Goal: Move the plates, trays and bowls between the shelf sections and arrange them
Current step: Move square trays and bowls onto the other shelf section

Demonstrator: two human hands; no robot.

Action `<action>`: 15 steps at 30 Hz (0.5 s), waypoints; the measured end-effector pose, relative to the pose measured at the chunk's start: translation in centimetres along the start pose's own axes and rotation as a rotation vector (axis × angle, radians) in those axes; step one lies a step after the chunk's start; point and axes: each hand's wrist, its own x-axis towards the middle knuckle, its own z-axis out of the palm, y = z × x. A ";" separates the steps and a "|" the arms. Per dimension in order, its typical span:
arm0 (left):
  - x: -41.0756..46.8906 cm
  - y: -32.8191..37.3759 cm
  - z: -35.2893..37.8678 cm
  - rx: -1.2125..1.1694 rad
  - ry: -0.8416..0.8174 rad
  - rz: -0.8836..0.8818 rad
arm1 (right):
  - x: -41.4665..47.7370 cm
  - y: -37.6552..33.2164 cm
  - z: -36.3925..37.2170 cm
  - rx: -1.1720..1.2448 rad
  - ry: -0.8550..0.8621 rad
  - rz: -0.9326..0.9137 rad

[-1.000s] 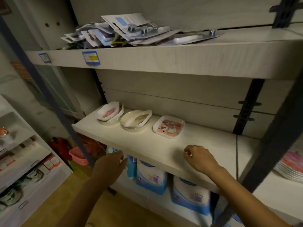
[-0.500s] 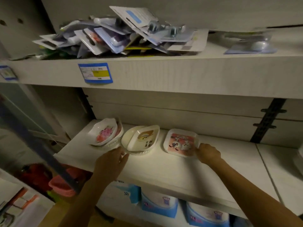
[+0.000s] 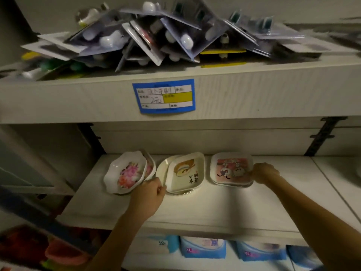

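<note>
Reading "2元" on blue shelf label, "XL" on packs

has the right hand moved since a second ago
Yes. The right hand went from the front edge of the shelf back toward the wall and now touches the right edge of the pink cartoon plate.

Both bare forearms reach up and forward from the lower edge of view. The left arm rises from about 7 o'clock toward 12, ending in the left hand, knuckles up, fingers curled loosely inward with the thumb toward 1 o'clock. The right arm runs from 4 o'clock toward 10; the right hand is bent at the wrist, fingers curled down toward 9 o'clock.
</note>
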 end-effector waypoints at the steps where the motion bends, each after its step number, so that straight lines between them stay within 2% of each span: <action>1: 0.5 0.1 0.3 0.002 -0.008 0.015 | -0.1 0.1 -0.2 0.037 -0.010 -0.015; 6: 2.9 0.8 1.7 0.134 -0.077 0.038 | -1.7 1.3 -0.8 0.037 0.075 -0.045; 11: 5.1 1.3 3.4 0.303 -0.271 -0.007 | -5.2 3.7 -0.7 0.148 0.210 -0.039; 15: 7.1 1.6 4.2 0.295 -0.400 -0.083 | -8.2 5.2 -0.7 0.213 0.239 -0.025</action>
